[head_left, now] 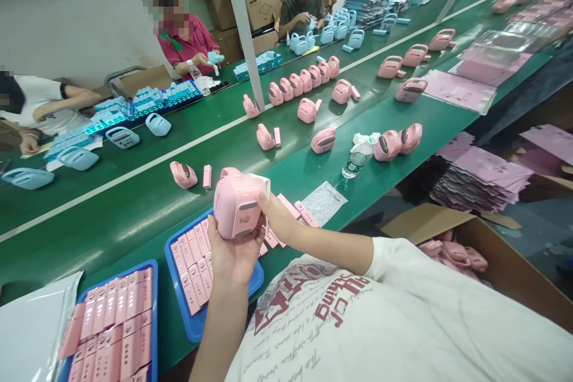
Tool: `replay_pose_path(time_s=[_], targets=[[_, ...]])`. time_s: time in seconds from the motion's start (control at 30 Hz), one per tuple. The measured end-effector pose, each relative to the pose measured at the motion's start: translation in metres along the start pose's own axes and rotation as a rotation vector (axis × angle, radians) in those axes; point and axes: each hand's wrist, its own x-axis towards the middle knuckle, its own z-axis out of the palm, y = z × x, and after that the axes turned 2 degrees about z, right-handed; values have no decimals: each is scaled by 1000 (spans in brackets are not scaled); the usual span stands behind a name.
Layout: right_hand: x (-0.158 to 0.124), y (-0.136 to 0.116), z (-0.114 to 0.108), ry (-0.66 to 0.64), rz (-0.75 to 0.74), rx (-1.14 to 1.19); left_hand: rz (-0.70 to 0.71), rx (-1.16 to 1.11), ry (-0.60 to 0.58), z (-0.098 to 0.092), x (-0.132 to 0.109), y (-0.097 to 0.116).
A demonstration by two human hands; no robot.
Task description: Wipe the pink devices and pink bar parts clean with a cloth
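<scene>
A rounded pink plastic device with a carrying handle [235, 203] is held up over the bench, its side with grey slots partly facing me. My left hand [235, 253] grips it from below, fingers wrapped round the bottom. At its right side, my right hand [273, 209] presses a white cloth [260, 184] against it; those fingers are partly hidden. Below my hands is a blue tray [194, 331] of small pink rectangular pieces with round dots [192, 256]. More such pieces lie right of it, beside a clear plastic bag [324, 203].
Another blue tray [154, 322] of pink pieces stands at lower left. Pink devices [323, 141] and a water bottle [356, 161] are on the green conveyor [147, 197]. An open carton [505, 262] is at my right. Several people work across the line among blue devices.
</scene>
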Motion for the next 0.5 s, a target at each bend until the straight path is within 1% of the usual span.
replay_pose_path(time_s=[0.1,0.17,0.23,0.3,0.4,0.43,0.5], targets=[[0,3,-5,44,21,-24,-7,-9,-50,-3,0,-1],[-1,7,-8,87,-28,-89,-4,-29,-92,-4,-1,-3],[-3,10,-11,116,-143,-199,-23,-48,-130,-4,-2,-5],[-5,13,-15,103,-298,-358,-52,-68,-164,-4,-3,-6],[-8,18,-21,-20,-515,-680,-53,-92,-195,-4,-1,-6],[-9,21,-24,-84,-579,-785,-51,-105,-194,-5,0,-6],[-11,27,-29,-261,-697,-960,-80,-127,-177,-7,4,-5]])
